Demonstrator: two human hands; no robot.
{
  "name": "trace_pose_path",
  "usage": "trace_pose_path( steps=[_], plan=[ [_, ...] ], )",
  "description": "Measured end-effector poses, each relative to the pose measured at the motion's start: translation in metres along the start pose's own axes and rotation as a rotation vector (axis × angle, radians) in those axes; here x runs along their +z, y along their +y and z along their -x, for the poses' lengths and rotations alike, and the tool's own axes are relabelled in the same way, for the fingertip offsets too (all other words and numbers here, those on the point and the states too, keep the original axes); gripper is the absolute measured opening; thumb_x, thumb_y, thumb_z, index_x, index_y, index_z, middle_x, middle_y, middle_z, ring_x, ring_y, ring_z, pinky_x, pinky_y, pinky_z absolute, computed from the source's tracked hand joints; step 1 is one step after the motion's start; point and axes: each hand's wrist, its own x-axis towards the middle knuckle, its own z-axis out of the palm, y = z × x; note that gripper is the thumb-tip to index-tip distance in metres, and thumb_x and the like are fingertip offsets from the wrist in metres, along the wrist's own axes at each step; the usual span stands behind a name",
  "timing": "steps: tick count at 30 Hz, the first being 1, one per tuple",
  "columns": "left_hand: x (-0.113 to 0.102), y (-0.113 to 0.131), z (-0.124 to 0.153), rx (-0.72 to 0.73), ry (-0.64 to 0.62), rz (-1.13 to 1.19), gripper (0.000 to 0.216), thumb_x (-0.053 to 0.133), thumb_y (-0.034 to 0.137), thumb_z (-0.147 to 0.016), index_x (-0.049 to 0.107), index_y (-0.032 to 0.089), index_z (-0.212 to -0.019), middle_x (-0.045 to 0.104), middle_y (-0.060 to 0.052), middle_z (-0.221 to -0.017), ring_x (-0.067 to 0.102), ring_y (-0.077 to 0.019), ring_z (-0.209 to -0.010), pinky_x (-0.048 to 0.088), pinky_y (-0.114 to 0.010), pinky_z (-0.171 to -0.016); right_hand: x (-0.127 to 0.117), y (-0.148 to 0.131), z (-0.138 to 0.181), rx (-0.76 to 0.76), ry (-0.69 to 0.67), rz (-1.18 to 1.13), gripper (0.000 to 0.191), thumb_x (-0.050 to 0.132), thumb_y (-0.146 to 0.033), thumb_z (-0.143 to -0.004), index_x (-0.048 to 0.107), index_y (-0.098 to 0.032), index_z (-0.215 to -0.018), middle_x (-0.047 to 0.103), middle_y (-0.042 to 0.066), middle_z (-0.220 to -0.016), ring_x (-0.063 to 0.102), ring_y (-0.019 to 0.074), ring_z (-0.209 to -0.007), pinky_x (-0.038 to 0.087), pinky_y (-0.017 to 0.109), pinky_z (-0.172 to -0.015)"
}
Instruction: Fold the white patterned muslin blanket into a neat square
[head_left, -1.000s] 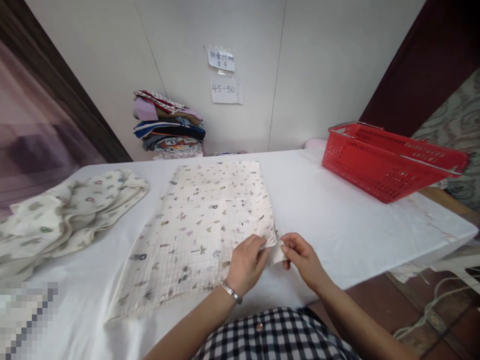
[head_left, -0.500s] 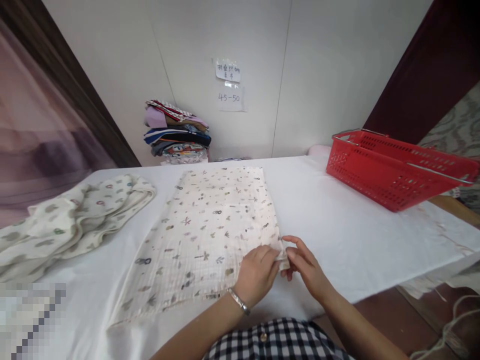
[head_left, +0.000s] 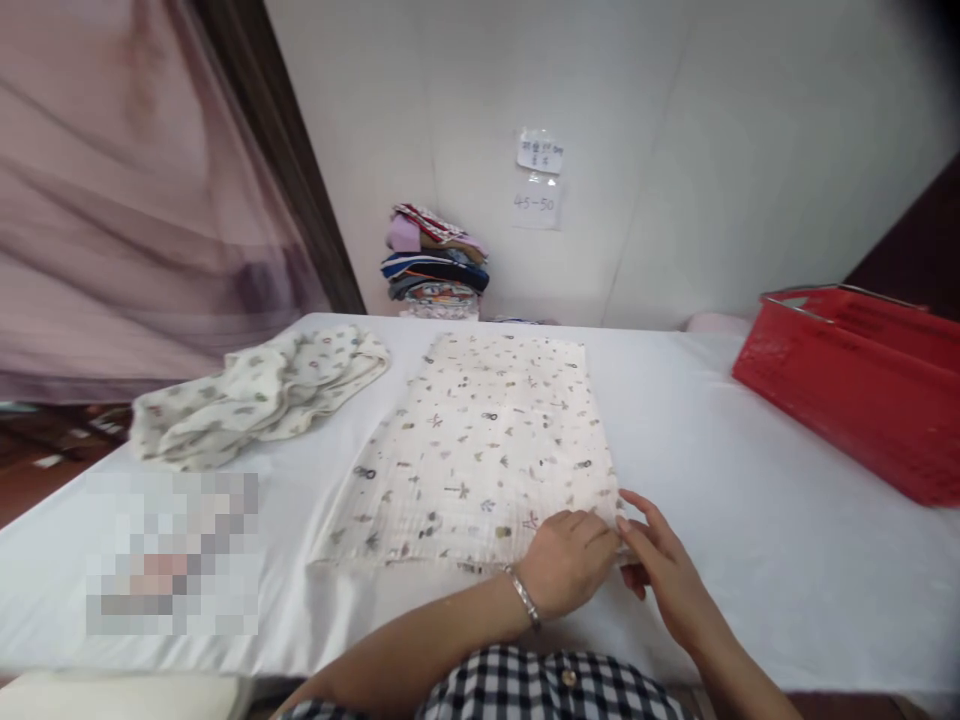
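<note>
A white muslin cloth with a small print of plants and figures lies spread in a folded rectangle on the table. At its near right corner, my left hand, with a silver bracelet on the wrist, has its fingers curled on the edge. My right hand meets it from the right, thumb and fingers closed about the same corner. The corner itself is mostly hidden by the fingers.
A crumpled white patterned cloth lies on the left of the white-covered table. Behind it, a stack of folded fabrics stands by the wall. A red basket stands at the right. A pixelated patch covers the front left.
The view has swung left, so everything sits further right in the picture. Both hands stay at the cloth's near right corner, with little visible shift of the cloth.
</note>
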Motion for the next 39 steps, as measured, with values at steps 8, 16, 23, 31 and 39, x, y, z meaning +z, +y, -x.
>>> trace_pose_path(
  steps=[8, 16, 23, 31, 39],
  plan=[
    [0.004, -0.004, 0.015, -0.148, -0.032, -0.044, 0.017, 0.049, 0.022, -0.08, 0.053, 0.021, -0.096, 0.059, -0.003, -0.087, 0.055, -0.0177, -0.078, 0.043, -0.033, -0.065, -0.001, 0.006, 0.001, -0.02, 0.08, -0.02, 0.067, 0.061, -0.051, -0.07, 0.04, -0.027, -0.128, 0.051, -0.005, -0.059, 0.039, 0.0093, -0.042, 0.027, 0.02, -0.037],
    [-0.035, -0.049, 0.079, -0.481, 0.034, -0.174, 0.035, 0.042, -0.002, -0.064, 0.054, 0.021, -0.089, 0.059, -0.006, -0.083, 0.056, -0.0221, -0.078, 0.045, -0.036, -0.064, -0.018, 0.014, -0.002, 0.019, 0.121, 0.051, 0.071, 0.065, -0.056, -0.065, 0.043, -0.03, -0.127, 0.052, -0.002, -0.066, 0.04, 0.0105, -0.046, 0.031, 0.022, -0.039],
    [-0.108, -0.098, 0.183, -0.815, 0.005, -0.415, 0.04, 0.041, -0.001, -0.063, 0.057, 0.019, -0.093, 0.062, -0.006, -0.095, 0.055, -0.0228, -0.089, 0.043, -0.036, -0.074, -0.031, 0.019, -0.001, 0.083, 0.127, 0.122, 0.071, 0.065, -0.058, -0.063, 0.046, -0.031, -0.126, 0.055, 0.0, -0.074, 0.043, 0.0105, -0.05, 0.036, 0.021, -0.041],
    [-0.143, -0.124, 0.236, -1.289, -0.067, -0.522, 0.031, 0.043, 0.011, -0.074, 0.062, 0.024, -0.094, 0.064, -0.001, -0.1, 0.054, -0.0201, -0.096, 0.043, -0.03, -0.079, -0.024, 0.022, 0.003, 0.105, 0.001, 0.267, 0.067, 0.058, -0.06, -0.069, 0.043, -0.031, -0.128, 0.049, -0.004, -0.063, 0.042, 0.0101, -0.046, 0.034, 0.021, -0.041],
    [-0.145, -0.118, 0.235, -1.269, -0.082, -0.4, 0.029, 0.047, 0.02, -0.074, 0.066, 0.023, -0.095, 0.063, -0.003, -0.102, 0.054, -0.0211, -0.095, 0.045, -0.032, -0.082, -0.043, 0.039, -0.006, 0.128, -0.046, 0.304, 0.07, 0.058, -0.062, -0.068, 0.04, -0.032, -0.129, 0.049, -0.003, -0.063, 0.045, 0.0126, -0.048, 0.037, 0.023, -0.041]
  ],
)
